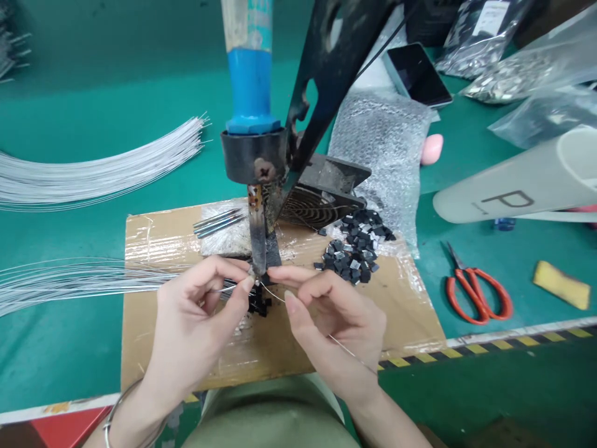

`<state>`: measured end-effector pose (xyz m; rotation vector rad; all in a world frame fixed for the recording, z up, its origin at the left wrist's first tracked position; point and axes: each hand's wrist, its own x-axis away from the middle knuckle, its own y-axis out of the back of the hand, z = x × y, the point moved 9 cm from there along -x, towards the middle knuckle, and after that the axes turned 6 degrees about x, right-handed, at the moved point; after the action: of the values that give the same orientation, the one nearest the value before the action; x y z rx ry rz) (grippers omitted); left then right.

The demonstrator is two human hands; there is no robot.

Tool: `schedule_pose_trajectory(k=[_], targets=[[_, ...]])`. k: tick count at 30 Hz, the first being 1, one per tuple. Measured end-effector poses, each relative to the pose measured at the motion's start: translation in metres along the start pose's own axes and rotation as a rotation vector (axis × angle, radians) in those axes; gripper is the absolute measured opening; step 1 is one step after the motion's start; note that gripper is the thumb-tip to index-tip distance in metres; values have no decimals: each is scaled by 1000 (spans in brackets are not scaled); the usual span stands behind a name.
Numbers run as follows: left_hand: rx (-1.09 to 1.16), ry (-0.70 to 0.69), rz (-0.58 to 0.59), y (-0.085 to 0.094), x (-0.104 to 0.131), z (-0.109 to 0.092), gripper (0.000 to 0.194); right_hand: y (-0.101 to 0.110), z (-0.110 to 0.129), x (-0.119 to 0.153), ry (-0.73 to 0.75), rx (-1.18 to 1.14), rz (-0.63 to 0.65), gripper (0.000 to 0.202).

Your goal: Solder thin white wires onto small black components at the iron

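Observation:
A soldering iron (252, 87) with a blue handle hangs tip-down in a black stand (317, 93), its flat bit (258, 239) reaching between my fingertips. My left hand (200, 311) is closed in a pinch at the bit's end; the small piece in its fingertips is mostly hidden. Thin solder wire (273, 294) runs from the bit into my right hand (333, 323), whose thumb and fingers close on it, and its tail comes out across the palm. Just below the fingertips lie small black pieces (259, 305). Silvery wires (93, 280) extend leftward behind my left hand.
Under the work lies a taped cardboard sheet (410, 323). A pile of black pieces (349, 255) sits by a round-grilled fan (317, 199). Around are a white wire bundle (116, 171), red-handled scissors (476, 292), a sponge (561, 285), a white tube (513, 180) and a phone (417, 73).

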<state>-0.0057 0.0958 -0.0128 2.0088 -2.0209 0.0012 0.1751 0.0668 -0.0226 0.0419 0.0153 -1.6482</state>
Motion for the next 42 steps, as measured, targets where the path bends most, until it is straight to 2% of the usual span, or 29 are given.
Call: schedule_pose_trajectory(k=[9, 42], targets=[[8, -13, -32, 1, 0, -3, 9, -1, 2, -1, 2, -7, 0, 21], [-16, -14, -11, 1, 0, -3, 8, 0, 4, -1, 2, 84, -37, 19]])
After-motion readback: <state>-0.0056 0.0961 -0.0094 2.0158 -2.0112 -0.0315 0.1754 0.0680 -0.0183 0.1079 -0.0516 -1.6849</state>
